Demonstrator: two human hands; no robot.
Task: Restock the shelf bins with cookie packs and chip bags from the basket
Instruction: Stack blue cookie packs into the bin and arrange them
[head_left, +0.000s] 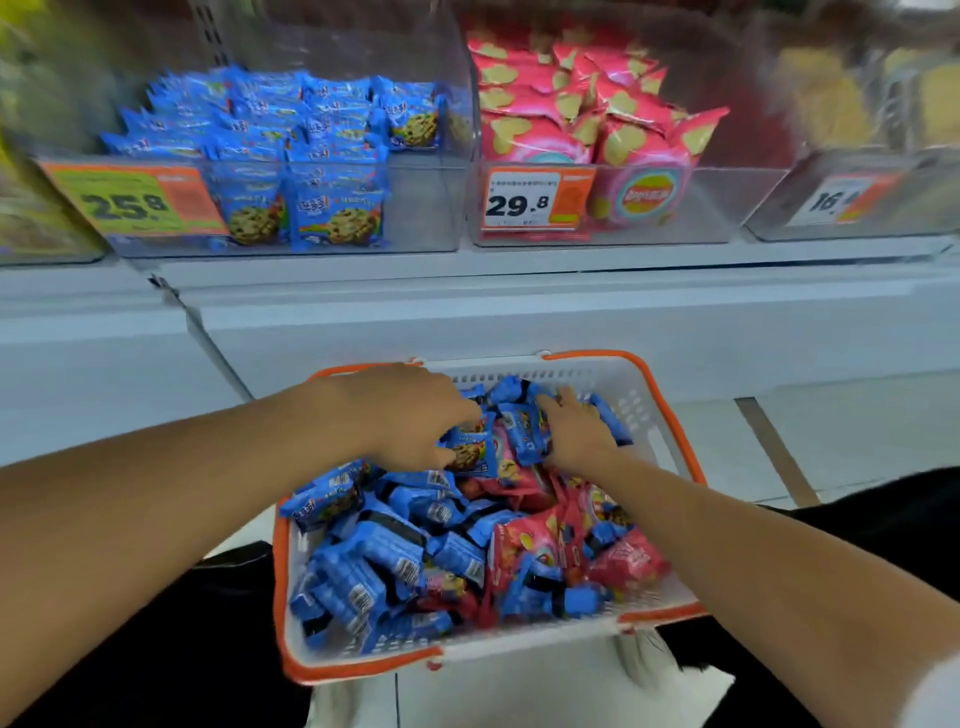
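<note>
**Both hands in the basket, on blue packs**

I see both hands down in the basket (670, 415), at its far end. The left hand (415, 415) has its fingers curled down onto a blue cookie pack (470, 447), thumb below it, so I read that as a pinch. The right hand (576, 428) lies over another blue pack (530, 434), just right of the first one, fingers bent round its top edge (how firmly it holds, I cannot tell). Nearer me than both grips lie the heaped blue packs and, toward the right, red chip bags (524, 540). Above and beyond the hands stand the shelf bins: the cookie bin (421, 208) up left of the left hand, part full, and the chip bin (727, 202) above the right hand.
</note>
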